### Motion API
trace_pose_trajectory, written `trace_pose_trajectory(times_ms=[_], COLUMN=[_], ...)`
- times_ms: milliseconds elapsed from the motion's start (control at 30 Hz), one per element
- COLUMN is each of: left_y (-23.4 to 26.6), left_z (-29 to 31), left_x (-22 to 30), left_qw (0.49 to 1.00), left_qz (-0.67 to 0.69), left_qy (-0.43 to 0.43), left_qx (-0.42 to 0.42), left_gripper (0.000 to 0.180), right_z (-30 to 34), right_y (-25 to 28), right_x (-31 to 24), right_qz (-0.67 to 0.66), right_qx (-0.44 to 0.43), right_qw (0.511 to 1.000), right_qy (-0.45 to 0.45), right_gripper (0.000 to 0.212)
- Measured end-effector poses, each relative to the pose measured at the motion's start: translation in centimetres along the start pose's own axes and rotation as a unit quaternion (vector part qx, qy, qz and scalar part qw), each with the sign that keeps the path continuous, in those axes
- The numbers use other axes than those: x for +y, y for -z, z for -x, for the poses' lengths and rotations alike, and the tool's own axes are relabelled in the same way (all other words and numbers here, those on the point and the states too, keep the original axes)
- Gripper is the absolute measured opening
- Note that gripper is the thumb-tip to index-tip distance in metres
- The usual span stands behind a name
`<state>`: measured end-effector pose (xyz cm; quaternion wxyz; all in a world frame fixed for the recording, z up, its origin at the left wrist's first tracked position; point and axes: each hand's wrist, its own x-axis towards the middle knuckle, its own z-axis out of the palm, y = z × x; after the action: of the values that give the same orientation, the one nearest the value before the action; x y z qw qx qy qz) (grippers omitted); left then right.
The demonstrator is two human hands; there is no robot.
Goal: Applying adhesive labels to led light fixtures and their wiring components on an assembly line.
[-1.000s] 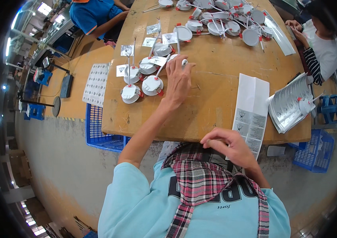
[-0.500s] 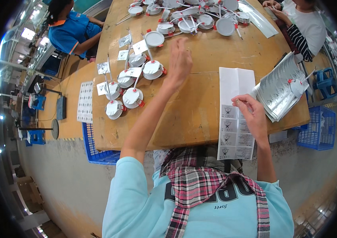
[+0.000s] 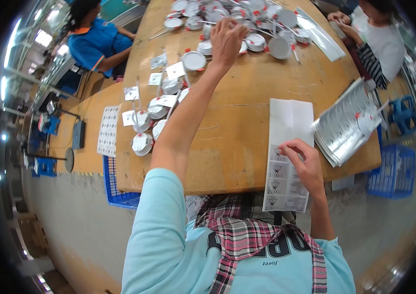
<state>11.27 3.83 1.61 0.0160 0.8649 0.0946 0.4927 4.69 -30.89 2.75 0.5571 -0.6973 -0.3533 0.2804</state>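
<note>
My left hand (image 3: 227, 41) reaches to the near edge of a pile of round white downlights (image 3: 280, 48) with red clips and white cables. Its fingers bend down among them; the fingertips are hidden, so a hold cannot be made out. Beside the left forearm stand several downlights (image 3: 142, 144), face down, with small white labels (image 3: 175, 71) on their upright cables. My right hand (image 3: 306, 164) is pinched at the top printed label (image 3: 277, 153) of a white label sheet (image 3: 291, 117). This sheet lies on the table, its lower end hanging past the front edge.
A stack of silvery sheets (image 3: 340, 130) lies at the table's right with a downlight (image 3: 366, 122) on top. Blue crates (image 3: 389, 171) stand below the right and left of the table (image 3: 237, 161). People sit at the far left and far right. A dotted white sheet (image 3: 107, 131) lies left.
My left hand has moved away from me to the downlight pile. My right hand has come down slightly, its pinch lower on the label sheet. The view has shifted a little.
</note>
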Motion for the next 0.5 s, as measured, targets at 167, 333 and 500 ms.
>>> trace_pose_trajectory(times_ms=[167, 333, 500], left_y=[-0.5, 4.4, 10.4], left_z=[-7.9, -9.6, -5.9], left_x=[-3.5, -3.1, 1.5], left_qw=[0.973, 0.951, 0.912], left_qz=[0.125, 0.205, 0.377], left_qy=[0.174, 0.222, 0.162], left_qx=[0.084, 0.061, -0.016], left_gripper=[0.028, 0.027, 0.024], right_z=[0.8, 0.6, -2.9], right_y=[0.0, 0.8, 1.2], right_x=[-0.1, -0.3, -2.5], right_qz=[-0.014, -0.013, -0.014], right_qx=[-0.003, -0.001, 0.039], right_qw=[1.0, 1.0, 0.997], right_qy=[-0.011, -0.013, 0.06], right_gripper=[0.014, 0.014, 0.016])
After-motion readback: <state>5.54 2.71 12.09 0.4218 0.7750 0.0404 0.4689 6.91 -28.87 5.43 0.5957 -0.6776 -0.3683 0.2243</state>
